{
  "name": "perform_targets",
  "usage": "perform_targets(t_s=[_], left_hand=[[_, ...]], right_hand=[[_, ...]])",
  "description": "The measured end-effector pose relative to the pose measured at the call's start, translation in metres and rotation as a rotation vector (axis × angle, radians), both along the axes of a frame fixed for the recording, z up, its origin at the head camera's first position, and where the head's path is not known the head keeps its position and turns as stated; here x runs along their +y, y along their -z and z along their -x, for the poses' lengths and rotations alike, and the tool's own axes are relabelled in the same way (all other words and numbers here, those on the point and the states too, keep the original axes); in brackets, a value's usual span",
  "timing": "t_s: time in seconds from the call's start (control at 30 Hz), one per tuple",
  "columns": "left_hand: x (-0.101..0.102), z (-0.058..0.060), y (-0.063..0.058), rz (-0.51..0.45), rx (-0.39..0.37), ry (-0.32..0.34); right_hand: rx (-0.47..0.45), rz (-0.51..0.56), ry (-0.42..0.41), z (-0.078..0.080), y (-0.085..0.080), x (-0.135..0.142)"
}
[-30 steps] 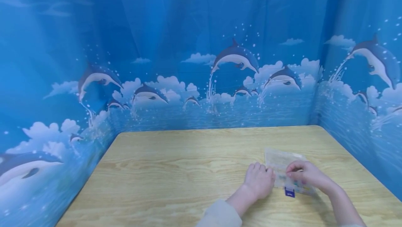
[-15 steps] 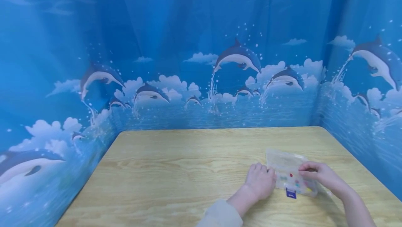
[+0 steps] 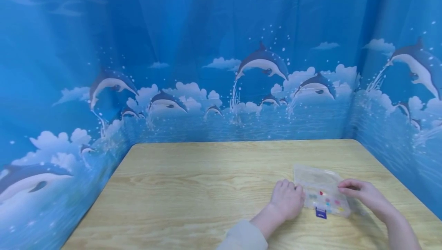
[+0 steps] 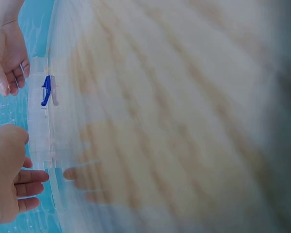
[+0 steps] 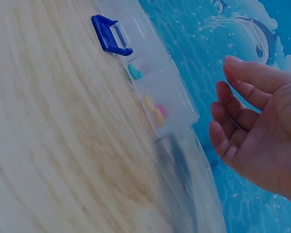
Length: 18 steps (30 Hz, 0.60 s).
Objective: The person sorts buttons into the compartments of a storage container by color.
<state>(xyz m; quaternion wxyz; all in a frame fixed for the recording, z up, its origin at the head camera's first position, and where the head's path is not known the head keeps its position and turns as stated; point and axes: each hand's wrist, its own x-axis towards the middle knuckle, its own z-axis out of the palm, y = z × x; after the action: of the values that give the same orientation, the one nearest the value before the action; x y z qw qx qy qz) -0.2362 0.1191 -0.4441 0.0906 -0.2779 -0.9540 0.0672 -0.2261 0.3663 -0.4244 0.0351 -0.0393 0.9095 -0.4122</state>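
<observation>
A clear plastic compartment box (image 3: 310,201) lies on the table's right half, its transparent lid (image 3: 312,177) folded back. Small coloured pieces sit in its compartments: a red one (image 3: 321,193), a pink one (image 3: 337,202), and yellow pieces (image 5: 158,116) beside a teal piece (image 5: 135,71). A blue latch (image 3: 321,213) sticks out at the near edge. My left hand (image 3: 287,199) rests at the box's left end, its fingers (image 4: 30,189) fairly straight in the left wrist view. Just off the right end hovers my right hand (image 3: 367,198), fingers loosely bent, nothing visible between them.
The wood-grain table (image 3: 207,188) has rounded far corners. A blue curtain (image 3: 207,31) printed with dolphins and clouds hangs behind it and along both sides. The right hand's shadow falls on the table beside the box.
My right hand has moved right, from over the compartments to beyond the box's right end, uncovering the red piece and the others. My left hand stays at the left end.
</observation>
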Motion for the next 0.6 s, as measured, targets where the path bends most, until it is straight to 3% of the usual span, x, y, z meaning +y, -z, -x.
perform_targets(t_s=[0.33, 0.6], left_hand=[[0.000, 0.000, -0.002, 0.025, 0.013, 0.005], [0.001, 0.000, -0.002, 0.031, 0.005, 0.009]], right_hand=[[0.092, 0.094, 0.054, -0.004, 0.008, 0.018], [0.060, 0.163, 0.099, -0.008, 0.011, 0.032]])
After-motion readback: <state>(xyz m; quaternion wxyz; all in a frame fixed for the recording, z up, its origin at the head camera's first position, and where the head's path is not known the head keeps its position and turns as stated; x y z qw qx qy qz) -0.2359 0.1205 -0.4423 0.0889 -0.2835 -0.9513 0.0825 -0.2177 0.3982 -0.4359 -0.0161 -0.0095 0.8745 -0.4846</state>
